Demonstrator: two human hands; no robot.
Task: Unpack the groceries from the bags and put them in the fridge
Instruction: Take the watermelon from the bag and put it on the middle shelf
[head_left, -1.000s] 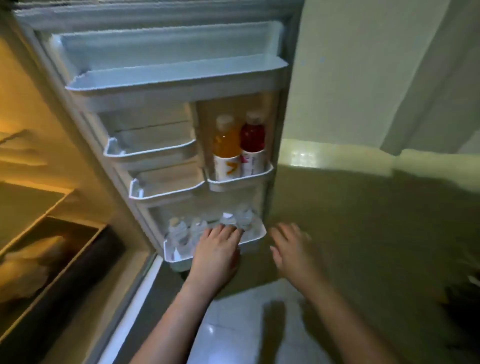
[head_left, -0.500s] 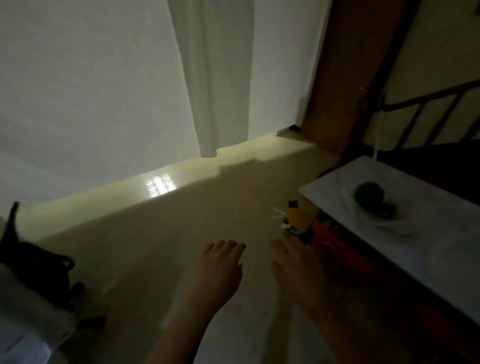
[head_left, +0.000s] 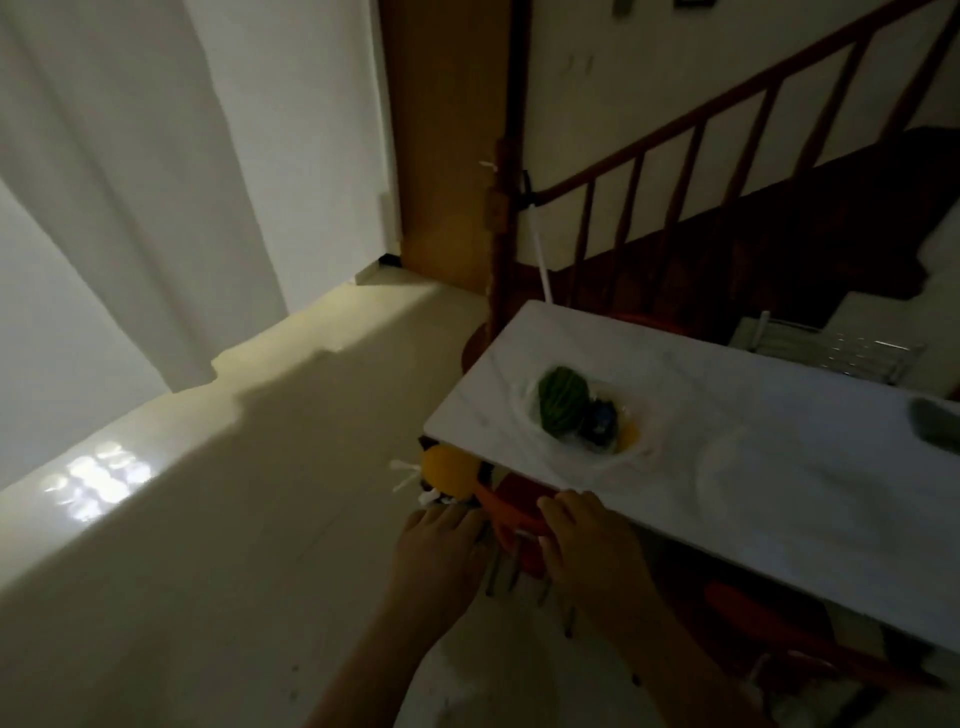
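- Both hands reach forward at the near corner of the white desk (head_left: 753, 530). The left hand (head_left: 439, 551) and the right hand (head_left: 592, 540) each have extended, relaxed fingers; neither grip holds anything.
- Remaining groceries lie in two places. A clear plastic bag (head_left: 639, 457) on the desk contains a green striped melon-like fruit (head_left: 561, 405), a dark blue item and something yellow. Under the desk corner, just ahead of the fingertips, sits a yellow round item (head_left: 449, 470) beside red-orange objects (head_left: 519, 512); the dim light prevents telling whether these are groceries or furniture.
- Judged step: fetching the next load for the fridge, which is out of view.
- Recommended method: settle on one target before the grip closes. For the bag on the desk, gather its mouth in one hand and support the heavy fruit from beneath with the other.
- Risk: thin plastic may tear or spill under the fruit's weight if lifted by one edge.
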